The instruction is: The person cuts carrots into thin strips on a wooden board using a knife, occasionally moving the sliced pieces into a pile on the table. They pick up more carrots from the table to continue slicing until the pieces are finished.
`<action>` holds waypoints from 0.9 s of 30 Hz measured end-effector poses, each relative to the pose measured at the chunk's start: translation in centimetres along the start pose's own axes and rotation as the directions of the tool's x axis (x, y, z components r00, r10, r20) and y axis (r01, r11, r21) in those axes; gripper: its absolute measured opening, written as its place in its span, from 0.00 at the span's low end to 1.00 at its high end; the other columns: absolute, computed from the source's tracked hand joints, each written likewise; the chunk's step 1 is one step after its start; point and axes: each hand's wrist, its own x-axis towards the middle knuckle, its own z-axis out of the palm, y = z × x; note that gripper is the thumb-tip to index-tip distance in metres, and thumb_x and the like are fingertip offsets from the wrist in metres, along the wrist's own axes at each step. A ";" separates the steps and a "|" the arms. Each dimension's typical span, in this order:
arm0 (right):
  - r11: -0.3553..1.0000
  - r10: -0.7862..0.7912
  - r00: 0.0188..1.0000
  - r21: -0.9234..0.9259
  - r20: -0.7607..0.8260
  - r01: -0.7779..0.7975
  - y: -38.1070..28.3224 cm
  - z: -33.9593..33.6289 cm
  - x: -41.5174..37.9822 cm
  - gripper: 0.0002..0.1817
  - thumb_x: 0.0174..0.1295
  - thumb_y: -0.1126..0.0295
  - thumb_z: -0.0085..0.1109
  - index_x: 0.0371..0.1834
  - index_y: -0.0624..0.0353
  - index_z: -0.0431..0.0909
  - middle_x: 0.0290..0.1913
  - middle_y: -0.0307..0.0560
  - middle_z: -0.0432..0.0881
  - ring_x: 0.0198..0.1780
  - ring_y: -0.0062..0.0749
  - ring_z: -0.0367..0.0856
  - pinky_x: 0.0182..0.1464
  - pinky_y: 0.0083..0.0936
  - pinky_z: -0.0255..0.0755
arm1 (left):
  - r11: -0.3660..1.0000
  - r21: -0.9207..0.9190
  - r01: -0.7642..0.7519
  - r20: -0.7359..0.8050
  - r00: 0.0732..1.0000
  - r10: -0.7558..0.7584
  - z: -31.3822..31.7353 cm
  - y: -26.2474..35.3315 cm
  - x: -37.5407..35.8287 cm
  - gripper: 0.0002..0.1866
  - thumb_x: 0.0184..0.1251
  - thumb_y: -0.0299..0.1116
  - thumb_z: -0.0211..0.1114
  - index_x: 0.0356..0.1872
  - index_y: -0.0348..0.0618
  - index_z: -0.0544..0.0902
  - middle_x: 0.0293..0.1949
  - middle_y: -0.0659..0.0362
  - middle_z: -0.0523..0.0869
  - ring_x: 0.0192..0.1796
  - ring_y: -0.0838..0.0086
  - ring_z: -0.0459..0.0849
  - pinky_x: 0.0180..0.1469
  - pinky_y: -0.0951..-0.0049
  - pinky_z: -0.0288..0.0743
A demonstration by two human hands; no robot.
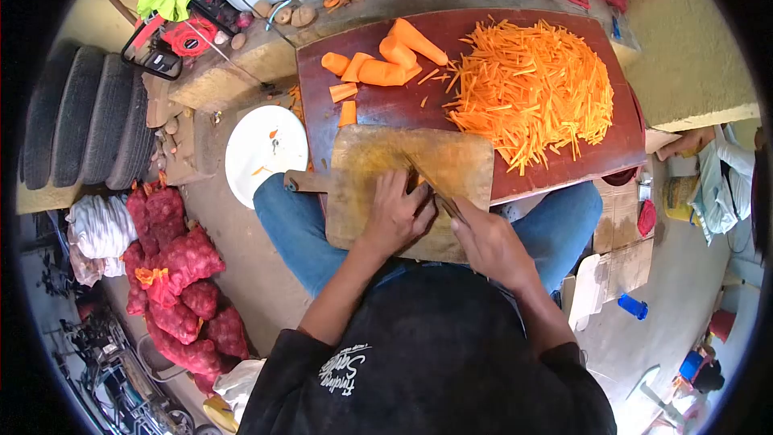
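Note:
A wooden cutting board point(354, 157) with a handle on its left lies at the table's near edge, over my lap. My right hand point(489, 240) is wrapped round the handle of a knife point(435, 185), whose blade points up and left across the board. Close to the left of the blade, my left hand point(394, 213) presses down with bent fingers. A bit of orange, a carrot piece point(420, 182), shows between its fingers; most of it is hidden. Behind the board lie peeled carrot chunks point(380, 72), with a large heap of carrot strips point(535, 84) to their right.
The dark red table point(435, 117) carries the board and carrots. A white basin point(266, 153) with scraps stands on the floor at left. Red net sacks point(181, 274) and stacked tires point(88, 117) are further left. Flattened cardboard point(624, 266) lies at right.

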 end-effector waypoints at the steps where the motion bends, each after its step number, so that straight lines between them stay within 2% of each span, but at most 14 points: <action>1: 1.000 -0.016 1.000 0.022 -0.003 0.016 -0.1 -0.1 0.5 0.23 0.82 0.73 0.62 0.76 0.67 0.76 0.50 0.75 0.88 0.55 0.76 0.88 0.53 0.54 0.84 | 1.000 0.000 0.000 -0.002 1.000 0.000 0.2 -0.1 0.0 0.16 0.65 0.32 0.79 0.52 0.40 0.92 0.51 0.44 0.83 0.52 0.47 0.80 0.55 0.50 0.74; 4: 1.000 -0.019 1.000 0.006 -0.002 0.019 0.1 0.0 0.6 0.21 0.82 0.73 0.61 0.75 0.65 0.76 0.49 0.75 0.88 0.53 0.76 0.88 0.52 0.56 0.83 | 1.000 0.012 -0.022 -0.031 0.999 0.023 0.2 -0.2 0.0 0.15 0.66 0.31 0.79 0.52 0.40 0.92 0.50 0.44 0.83 0.52 0.48 0.80 0.55 0.50 0.74; 7: 0.997 0.078 0.996 0.001 0.041 -0.078 -1.5 -1.1 -1.8 0.21 0.83 0.71 0.60 0.74 0.65 0.77 0.48 0.75 0.87 0.52 0.77 0.88 0.52 0.56 0.83 | 1.000 -0.020 0.003 -0.011 1.000 -0.003 0.1 -0.5 -0.6 0.13 0.67 0.30 0.78 0.51 0.39 0.92 0.51 0.46 0.85 0.52 0.49 0.81 0.55 0.50 0.75; 13: 0.999 0.014 1.000 -0.029 0.006 -0.014 -0.1 0.6 0.4 0.23 0.83 0.71 0.61 0.78 0.64 0.76 0.51 0.74 0.88 0.54 0.76 0.88 0.53 0.56 0.83 | 1.000 -0.029 -0.003 0.004 1.000 0.003 0.0 -0.7 -0.4 0.11 0.69 0.29 0.78 0.50 0.39 0.93 0.49 0.49 0.86 0.52 0.50 0.81 0.53 0.50 0.75; 19: 0.996 0.078 0.996 -0.045 0.049 -0.076 -1.9 -0.7 -1.3 0.24 0.83 0.71 0.62 0.78 0.65 0.75 0.50 0.75 0.89 0.53 0.77 0.88 0.53 0.57 0.83 | 0.998 -0.029 -0.047 -0.056 0.997 0.045 0.1 -0.8 -0.5 0.11 0.68 0.27 0.77 0.50 0.39 0.92 0.49 0.50 0.86 0.52 0.51 0.82 0.53 0.52 0.74; 27: 0.999 0.031 1.000 -0.031 0.005 -0.031 -0.9 0.8 0.2 0.23 0.83 0.71 0.61 0.78 0.63 0.75 0.51 0.74 0.88 0.54 0.77 0.88 0.53 0.57 0.83 | 1.000 -0.020 -0.013 -0.011 1.000 0.013 -0.1 -0.6 -0.5 0.11 0.66 0.27 0.78 0.48 0.40 0.93 0.47 0.52 0.85 0.50 0.52 0.81 0.52 0.52 0.74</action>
